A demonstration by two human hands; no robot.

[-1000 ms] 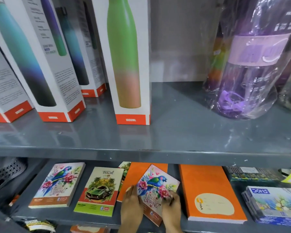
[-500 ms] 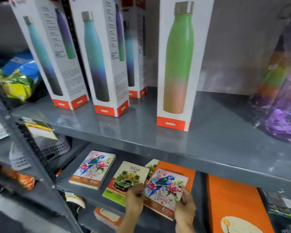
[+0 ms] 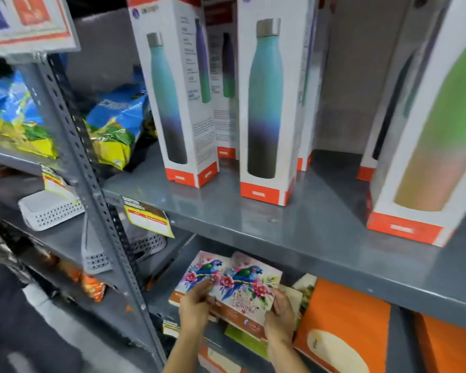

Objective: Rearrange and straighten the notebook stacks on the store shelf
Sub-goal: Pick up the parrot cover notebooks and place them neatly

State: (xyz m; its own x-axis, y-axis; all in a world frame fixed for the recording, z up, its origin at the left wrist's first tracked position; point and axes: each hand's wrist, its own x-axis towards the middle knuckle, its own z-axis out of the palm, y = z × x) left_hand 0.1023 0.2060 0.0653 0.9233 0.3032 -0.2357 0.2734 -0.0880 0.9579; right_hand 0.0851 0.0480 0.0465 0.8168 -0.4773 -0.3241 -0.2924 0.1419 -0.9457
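Note:
Both my hands hold a parrot-cover "Spring" notebook point(image 3: 246, 288) over the lower shelf point(image 3: 331, 270). My left hand point(image 3: 195, 305) grips its left edge and my right hand point(image 3: 279, 313) grips its right edge. The held notebook partly overlaps a matching parrot notebook stack point(image 3: 197, 270) at the shelf's left end. Beneath it the green car-cover notebook point(image 3: 242, 336) peeks out, mostly hidden. To the right lies an orange notebook stack point(image 3: 345, 316), and another orange stack point(image 3: 447, 343) lies further right.
Boxed gradient bottles point(image 3: 264, 103) stand on the upper shelf, with a large green-peach box point(image 3: 425, 146) at right. A perforated grey upright point(image 3: 97, 189) with yellow price tags point(image 3: 148, 219) divides off the left bay, which holds snack bags point(image 3: 116, 122) and white baskets point(image 3: 49, 211).
Both hands have carried the parrot notebook leftward, off the orange stack and over the car notebook, onto the edge of the left parrot stack. The camera has swung left.

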